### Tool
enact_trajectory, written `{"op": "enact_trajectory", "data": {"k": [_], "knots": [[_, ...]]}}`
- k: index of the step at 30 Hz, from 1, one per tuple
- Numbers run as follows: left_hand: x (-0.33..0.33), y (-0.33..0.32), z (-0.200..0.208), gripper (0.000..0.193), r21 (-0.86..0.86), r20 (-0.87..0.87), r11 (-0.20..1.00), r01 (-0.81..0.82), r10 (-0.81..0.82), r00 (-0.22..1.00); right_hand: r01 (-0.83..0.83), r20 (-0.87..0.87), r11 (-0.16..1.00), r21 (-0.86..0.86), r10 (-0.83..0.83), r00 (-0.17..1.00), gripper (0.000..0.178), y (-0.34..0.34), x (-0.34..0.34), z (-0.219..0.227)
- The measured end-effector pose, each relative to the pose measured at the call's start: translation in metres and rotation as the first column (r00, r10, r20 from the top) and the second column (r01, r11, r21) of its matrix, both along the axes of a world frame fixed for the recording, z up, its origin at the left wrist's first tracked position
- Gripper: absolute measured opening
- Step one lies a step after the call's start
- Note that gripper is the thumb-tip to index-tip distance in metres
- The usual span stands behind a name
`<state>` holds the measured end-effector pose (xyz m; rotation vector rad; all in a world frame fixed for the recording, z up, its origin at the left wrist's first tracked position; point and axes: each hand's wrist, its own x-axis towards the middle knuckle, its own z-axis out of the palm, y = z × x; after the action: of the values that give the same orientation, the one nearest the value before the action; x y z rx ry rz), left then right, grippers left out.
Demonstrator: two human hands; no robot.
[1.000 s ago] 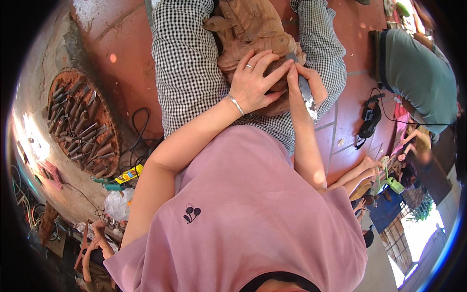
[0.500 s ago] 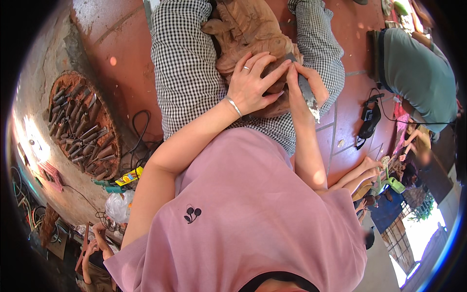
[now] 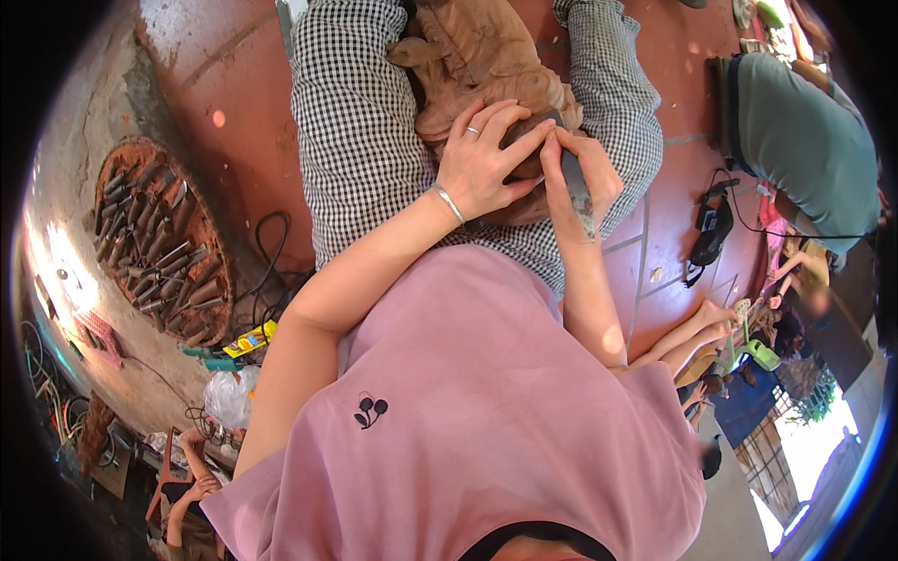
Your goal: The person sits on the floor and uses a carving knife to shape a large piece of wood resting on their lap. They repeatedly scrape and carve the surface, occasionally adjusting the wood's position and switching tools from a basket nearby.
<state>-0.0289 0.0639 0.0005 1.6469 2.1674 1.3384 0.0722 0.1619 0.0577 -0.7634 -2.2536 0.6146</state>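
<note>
Shifted slightly leftward, the right hand point(image 3: 601, 176) pinches a flat grey strip point(image 3: 575, 181) while the left hand point(image 3: 475, 174), spread-fingered, likely steadies the carved wooden figure point(image 3: 486, 51) between the checked trouser legs point(image 3: 360, 131).

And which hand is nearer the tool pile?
Left. The left hand, on the brown carving, is right of the tool pile; the right hand is farther right.

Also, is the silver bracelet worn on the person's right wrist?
No, the silver bracelet is on the wrist of the left hand, whose fingers spread over the brown carving.
</note>
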Motion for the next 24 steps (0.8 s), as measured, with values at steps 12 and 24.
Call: {"op": "enact_trajectory", "data": {"k": [12, 24], "knots": [[0.001, 0.000, 0.003, 0.080, -0.007, 0.020, 1.000, -0.001, 0.001, 1.000, -0.050, -0.006, 0.996, 0.076, 0.051, 0.999, 0.013, 0.003, -0.003, -0.001], [0.001, 0.001, 0.011, 0.085, -0.043, 0.029, 0.999, 0.008, -0.007, 1.000, 0.071, 0.001, 0.983, -0.168, -0.071, 0.997, 0.010, -0.001, 0.001, 0.013]]}}
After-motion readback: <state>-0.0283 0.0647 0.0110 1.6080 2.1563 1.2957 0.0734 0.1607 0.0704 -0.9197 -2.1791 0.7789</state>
